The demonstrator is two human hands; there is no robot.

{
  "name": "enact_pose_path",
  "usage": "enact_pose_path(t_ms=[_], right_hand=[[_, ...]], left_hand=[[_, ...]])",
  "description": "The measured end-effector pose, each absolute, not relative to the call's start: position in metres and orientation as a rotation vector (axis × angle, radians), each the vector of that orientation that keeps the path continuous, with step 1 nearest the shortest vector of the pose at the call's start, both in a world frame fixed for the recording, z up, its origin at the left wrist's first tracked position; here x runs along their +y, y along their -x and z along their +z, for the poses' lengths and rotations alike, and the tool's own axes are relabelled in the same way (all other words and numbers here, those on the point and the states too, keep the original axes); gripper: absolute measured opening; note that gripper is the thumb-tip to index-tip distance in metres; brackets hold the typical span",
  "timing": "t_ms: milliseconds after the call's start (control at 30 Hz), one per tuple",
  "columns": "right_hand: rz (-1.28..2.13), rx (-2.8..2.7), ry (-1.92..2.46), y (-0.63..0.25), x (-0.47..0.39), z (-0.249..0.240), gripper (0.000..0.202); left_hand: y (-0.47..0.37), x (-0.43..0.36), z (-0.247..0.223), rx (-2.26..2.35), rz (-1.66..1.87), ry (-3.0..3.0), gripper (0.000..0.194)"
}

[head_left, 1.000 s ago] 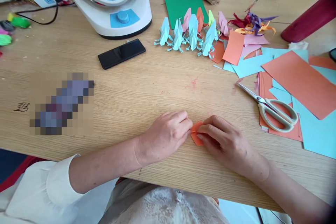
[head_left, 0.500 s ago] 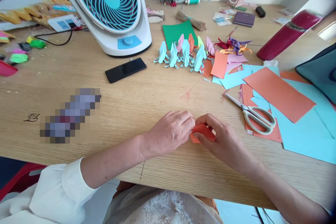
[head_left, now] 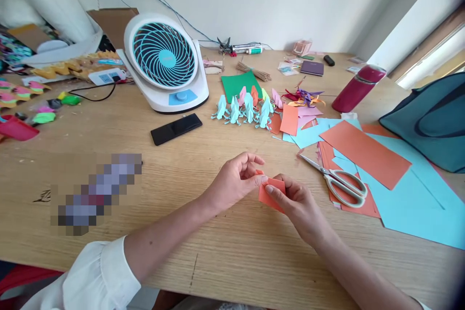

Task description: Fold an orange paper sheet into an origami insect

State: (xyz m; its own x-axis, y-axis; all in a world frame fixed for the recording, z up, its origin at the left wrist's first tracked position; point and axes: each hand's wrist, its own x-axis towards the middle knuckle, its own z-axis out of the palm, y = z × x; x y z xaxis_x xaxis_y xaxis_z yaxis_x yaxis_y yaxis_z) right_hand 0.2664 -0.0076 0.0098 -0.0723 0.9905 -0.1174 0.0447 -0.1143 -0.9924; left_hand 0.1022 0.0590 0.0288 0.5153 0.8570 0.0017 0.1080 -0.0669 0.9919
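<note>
A small folded piece of orange paper (head_left: pixel 272 198) is held up just above the table between my two hands. My right hand (head_left: pixel 296 203) pinches it, thumb flat on the near face and fingers behind. At the paper's upper left edge is my left hand (head_left: pixel 236 179), its thumb pressed on the fold and its index finger raised and curved above. The left hand's other fingers are curled and partly hidden. To the right lie white-handled scissors (head_left: pixel 347 189), partly over orange sheets. Beyond my hands stand several folded light-blue paper figures (head_left: pixel 249 109), with pink, orange and yellow ones behind.
A white fan (head_left: pixel 163 63) stands at back left, with a black phone (head_left: pixel 177 129) before it. Blue sheets (head_left: pixel 410 213) and an orange sheet (head_left: pixel 366 152) spread at right. A red flask (head_left: pixel 358 89) and a teal bag (head_left: pixel 428 116) stand behind them. A green sheet (head_left: pixel 232 87) lies farther back.
The view has tilted up. My hands have lifted the orange paper and turned it to show more of its face. My left index finger has risen away from the paper.
</note>
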Motion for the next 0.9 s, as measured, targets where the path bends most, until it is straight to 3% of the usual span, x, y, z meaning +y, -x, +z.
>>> enact_pose_path(t_ms=[100, 767, 900], right_hand=[[1.239, -1.184, 1.29, -0.262, -0.009, 0.004, 0.042], [1.441, -1.189, 1.26, -0.254, -0.013, 0.007, 0.04], [1.379, -1.141, 1.251, -0.252, -0.013, 0.004, 0.042]], left_hand=[[-0.105, 0.058, 0.019, 0.857, 0.71, -1.47, 0.023], [-0.102, 0.055, 0.027, 0.867, 0.834, -1.817, 0.026], [-0.102, 0.052, 0.028, 0.816, 0.741, -1.732, 0.033]])
